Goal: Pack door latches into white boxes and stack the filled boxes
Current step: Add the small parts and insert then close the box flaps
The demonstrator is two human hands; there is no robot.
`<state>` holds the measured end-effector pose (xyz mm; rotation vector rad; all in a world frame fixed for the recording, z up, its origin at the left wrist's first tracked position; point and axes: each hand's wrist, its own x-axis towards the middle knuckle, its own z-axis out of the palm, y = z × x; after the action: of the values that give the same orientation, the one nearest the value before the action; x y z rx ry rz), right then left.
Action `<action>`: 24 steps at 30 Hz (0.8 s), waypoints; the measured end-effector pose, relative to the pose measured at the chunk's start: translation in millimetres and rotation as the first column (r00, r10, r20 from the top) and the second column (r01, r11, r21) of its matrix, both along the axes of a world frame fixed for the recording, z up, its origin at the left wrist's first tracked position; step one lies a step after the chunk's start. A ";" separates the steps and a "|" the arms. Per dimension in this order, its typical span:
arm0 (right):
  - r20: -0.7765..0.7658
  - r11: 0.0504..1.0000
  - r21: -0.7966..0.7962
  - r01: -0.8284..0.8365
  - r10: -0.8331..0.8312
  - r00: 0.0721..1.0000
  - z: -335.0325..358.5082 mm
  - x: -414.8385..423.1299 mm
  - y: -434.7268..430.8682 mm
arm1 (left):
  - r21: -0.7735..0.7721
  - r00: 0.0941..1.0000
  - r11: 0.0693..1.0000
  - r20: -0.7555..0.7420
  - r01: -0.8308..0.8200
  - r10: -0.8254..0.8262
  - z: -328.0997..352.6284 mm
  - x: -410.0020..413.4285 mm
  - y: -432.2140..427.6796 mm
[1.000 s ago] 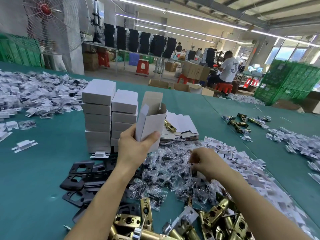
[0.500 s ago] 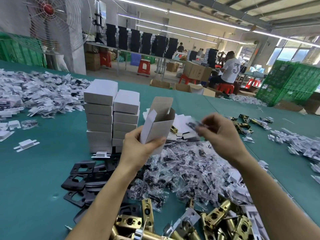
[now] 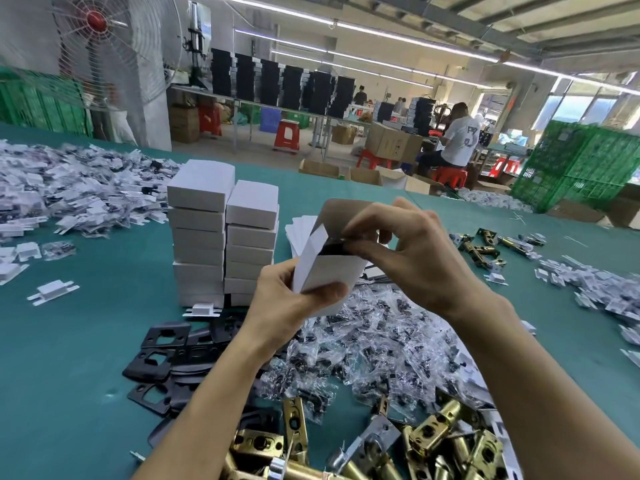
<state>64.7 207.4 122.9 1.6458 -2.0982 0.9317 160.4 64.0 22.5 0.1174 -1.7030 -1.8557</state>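
My left hand [image 3: 294, 299] holds an open white box [image 3: 329, 268] upright above the green table, its top flaps raised. My right hand [image 3: 408, 251] pinches a small clear bag of dark screws [image 3: 332, 249] at the box's mouth, partly inside it. Two stacks of closed white boxes [image 3: 221, 233] stand just behind and left of the box. Brass door latches [image 3: 440, 441] lie in a heap at the near edge, between my forearms.
Clear screw bags [image 3: 374, 341] are piled under my hands. Black strike plates [image 3: 162, 355] lie to the left. Flat white box blanks [image 3: 298, 230] sit behind the held box. White plastic parts [image 3: 69, 195] cover the far left and right. Several more latches [image 3: 485, 247] lie at right.
My right hand picked a screw bag from the pile, lifted it up and left, and now holds it in the mouth of the box. The left hand kept the box raised.
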 end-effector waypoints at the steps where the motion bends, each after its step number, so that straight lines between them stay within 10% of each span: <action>1: 0.004 1.000 -0.003 -0.007 0.007 1.000 0.3 -1.0 -0.1 | 0.005 1.000 1.000 0.001 0.007 -0.007 0.3 0.2 -0.2; 6: 0.118 0.997 -0.071 0.001 0.007 0.993 0.8 -1.9 -1.6 | 0.011 1.000 1.000 0.006 0.024 -0.024 -0.1 0.1 0.1; 19: -0.163 0.842 0.492 0.222 -0.161 0.973 6.4 8.0 6.1 | -0.020 0.999 0.999 0.024 0.040 -0.040 -3.7 -1.5 1.9; 24: -0.045 0.961 0.252 0.114 -0.106 0.993 -7.1 2.7 9.8 | -0.017 0.999 0.999 0.029 0.028 -0.028 -5.1 -3.3 2.0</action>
<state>67.4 217.3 115.7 1.6269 -2.3408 0.6188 157.1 66.0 17.4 0.1148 -1.7483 -1.8680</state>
